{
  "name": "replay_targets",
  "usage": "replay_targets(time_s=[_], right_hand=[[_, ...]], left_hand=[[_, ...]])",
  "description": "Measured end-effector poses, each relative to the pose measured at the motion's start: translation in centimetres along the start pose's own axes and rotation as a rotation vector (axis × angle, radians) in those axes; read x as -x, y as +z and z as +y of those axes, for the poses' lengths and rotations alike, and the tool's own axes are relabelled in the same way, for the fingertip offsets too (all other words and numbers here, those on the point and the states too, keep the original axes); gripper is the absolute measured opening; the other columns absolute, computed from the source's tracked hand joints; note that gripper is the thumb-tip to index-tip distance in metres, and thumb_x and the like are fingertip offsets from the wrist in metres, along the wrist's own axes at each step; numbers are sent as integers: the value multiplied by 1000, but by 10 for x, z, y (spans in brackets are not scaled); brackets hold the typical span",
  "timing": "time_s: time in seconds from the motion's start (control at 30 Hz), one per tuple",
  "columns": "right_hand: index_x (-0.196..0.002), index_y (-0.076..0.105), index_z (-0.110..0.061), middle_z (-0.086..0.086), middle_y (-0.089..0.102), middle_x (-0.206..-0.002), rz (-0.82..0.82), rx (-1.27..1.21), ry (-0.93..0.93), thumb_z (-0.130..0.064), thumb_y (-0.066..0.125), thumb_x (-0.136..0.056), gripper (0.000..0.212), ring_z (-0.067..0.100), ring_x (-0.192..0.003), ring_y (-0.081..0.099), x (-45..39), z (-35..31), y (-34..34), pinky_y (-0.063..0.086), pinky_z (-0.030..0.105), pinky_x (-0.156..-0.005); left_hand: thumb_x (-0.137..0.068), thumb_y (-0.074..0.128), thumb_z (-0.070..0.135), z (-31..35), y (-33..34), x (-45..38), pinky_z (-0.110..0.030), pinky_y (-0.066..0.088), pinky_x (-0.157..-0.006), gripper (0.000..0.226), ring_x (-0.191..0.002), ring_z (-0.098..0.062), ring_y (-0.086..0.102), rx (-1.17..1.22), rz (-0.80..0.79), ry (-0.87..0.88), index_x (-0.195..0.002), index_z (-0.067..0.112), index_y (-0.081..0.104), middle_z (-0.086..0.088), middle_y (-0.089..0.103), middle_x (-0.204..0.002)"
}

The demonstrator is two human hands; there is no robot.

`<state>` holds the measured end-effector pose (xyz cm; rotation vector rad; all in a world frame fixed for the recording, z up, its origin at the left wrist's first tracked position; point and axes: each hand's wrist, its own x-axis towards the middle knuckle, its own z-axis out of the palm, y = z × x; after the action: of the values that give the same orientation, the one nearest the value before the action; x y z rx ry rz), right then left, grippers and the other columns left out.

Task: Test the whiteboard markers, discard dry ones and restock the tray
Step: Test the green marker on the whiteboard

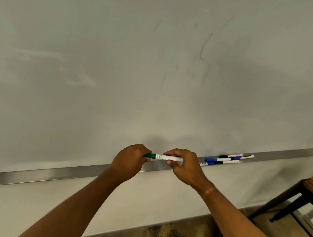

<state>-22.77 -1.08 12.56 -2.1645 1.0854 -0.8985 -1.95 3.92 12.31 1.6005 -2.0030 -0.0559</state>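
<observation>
Green marker (pixel 159 156): centre of the frame, held level just above the tray (pixel 47 177); I see its cap on.
Left hand (pixel 130 159): curled round the green cap end.
Right hand (pixel 183 163): pinching the white barrel.
Other markers (pixel 225 159): about 4 lying in the tray, right of centre.
Whiteboard (pixel 100 53): only faint smears.
Progress: I judge testing barely begun; discarding and restocking remain.
</observation>
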Motion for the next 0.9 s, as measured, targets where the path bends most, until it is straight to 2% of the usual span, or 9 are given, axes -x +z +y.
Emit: replay_targets(time_s=[0.2, 0.3, 0.4, 0.5, 0.63, 0.77, 0.9], right_hand=[[-107, 72, -24, -8, 71, -97, 15, 228, -78, -23, 71, -84, 22, 10, -87, 60, 12, 9, 3, 47, 31, -83], [-109, 71, -22, -3, 72, -95, 16, 330, -90, -23, 70, -85, 24, 14, -83, 63, 18, 14, 5, 50, 30, -78], [-104, 73, -18, 1, 73, -89, 56, 391, -98, -16, 73, -82, 22, 18, -78, 65, 23, 19, 6, 52, 28, -72], [-100, 75, -15, 3, 74, -84, 105, 417, -94, -10, 74, -80, 21, 19, -74, 65, 27, 25, 4, 48, 23, -69], [-106, 73, -17, 7, 72, -83, 129, 447, -37, -11, 72, -82, 25, 22, -72, 62, 38, 36, 0, 52, 30, -67], [-104, 74, -13, 9, 73, -85, 158, 477, -32, -9, 76, -79, 26, 25, -75, 64, 53, 50, -18, 51, 30, -68], [-102, 74, -13, 6, 74, -85, 195, 557, -17, -11, 80, -75, 28, 24, -73, 65, 65, 71, -42, 50, 27, -66]], left_hand=[[-93, 57, 25, 6, 14, 5, -31, 45, -66, 20, -81, -19, 58, -33, -46, 11, -106, 16, 68, -3, 66, -94], [-94, 55, 25, 10, 23, 6, -27, 38, -63, 19, -80, -19, 57, -59, -67, 11, -105, 16, 68, -3, 65, -92], [-94, 55, 25, 16, 32, 6, -28, 38, -62, 19, -79, -21, 57, -87, -87, 16, -104, 15, 67, -4, 65, -90], [-93, 57, 23, 22, 41, 3, -29, 39, -62, 19, -78, -22, 58, -78, -102, 29, -105, 13, 68, -6, 65, -89], [-92, 58, 21, 34, 54, -6, -31, 43, -62, 16, -76, -23, 59, -75, -135, 58, -100, 12, 68, -6, 65, -87], [-92, 58, 22, 54, 70, -10, -26, 37, -61, 16, -74, -20, 58, -71, -132, 81, -101, 14, 68, -4, 66, -88], [-92, 59, 21, 86, 89, -22, -25, 37, -64, 20, -80, -24, 60, -100, -103, 121, -108, 11, 67, -8, 67, -95]])
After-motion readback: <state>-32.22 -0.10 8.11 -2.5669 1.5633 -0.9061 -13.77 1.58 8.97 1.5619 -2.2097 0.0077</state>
